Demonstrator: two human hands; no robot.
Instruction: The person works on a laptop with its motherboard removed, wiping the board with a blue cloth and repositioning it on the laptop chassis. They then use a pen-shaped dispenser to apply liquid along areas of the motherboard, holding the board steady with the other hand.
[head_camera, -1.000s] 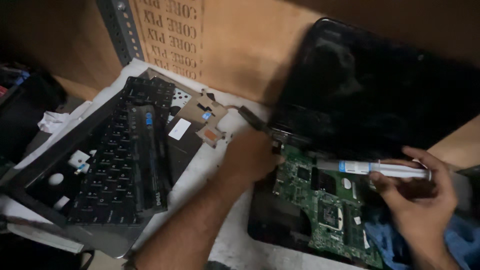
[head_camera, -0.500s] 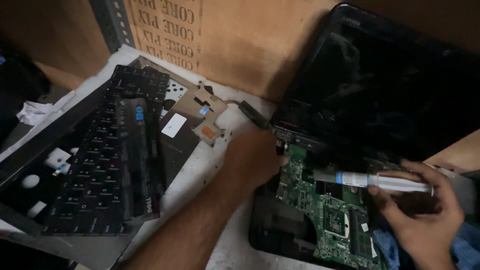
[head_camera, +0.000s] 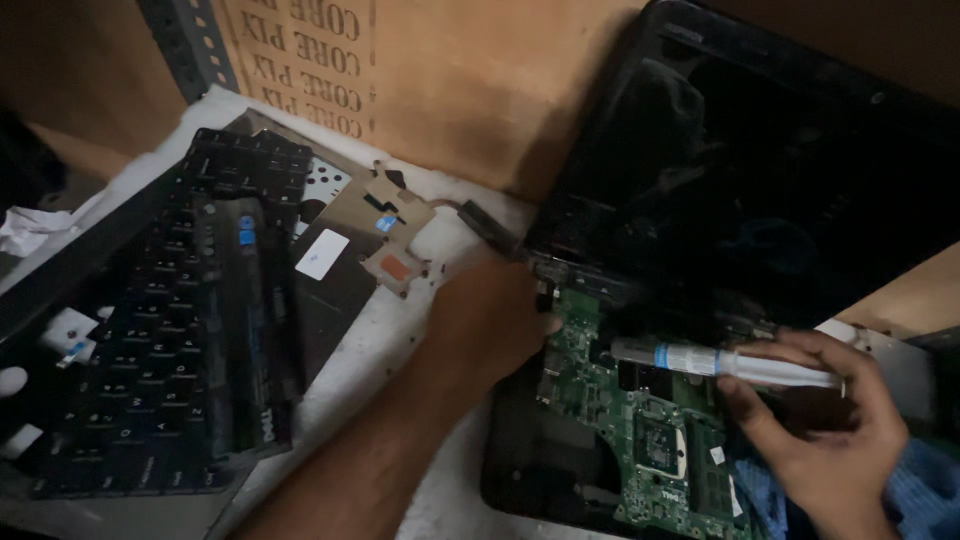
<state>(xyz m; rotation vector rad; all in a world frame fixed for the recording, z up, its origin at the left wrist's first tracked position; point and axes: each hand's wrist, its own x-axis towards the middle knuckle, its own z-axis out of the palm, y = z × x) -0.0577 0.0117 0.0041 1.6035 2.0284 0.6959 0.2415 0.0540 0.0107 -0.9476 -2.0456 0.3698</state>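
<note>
- The right hand grips a white syringe-shaped tube with a blue band, fingers closed round its rear end; the tube lies nearly level, its tip pointing left over the board.
- The green motherboard sits exposed in the opened laptop base, with a dark square chip just below the tube.
- The left hand rests at the board's upper left corner, by the hinge; the fingers curl under, so whether they hold anything cannot be told.
- The laptop's dark screen stands tilted back behind the board.
- To the left, a detached black keyboard lies on the white surface, with a long black battery laid over it.
- A copper-coloured heat sink assembly lies between the keyboard and the left hand.
- A cardboard box stands behind.
</note>
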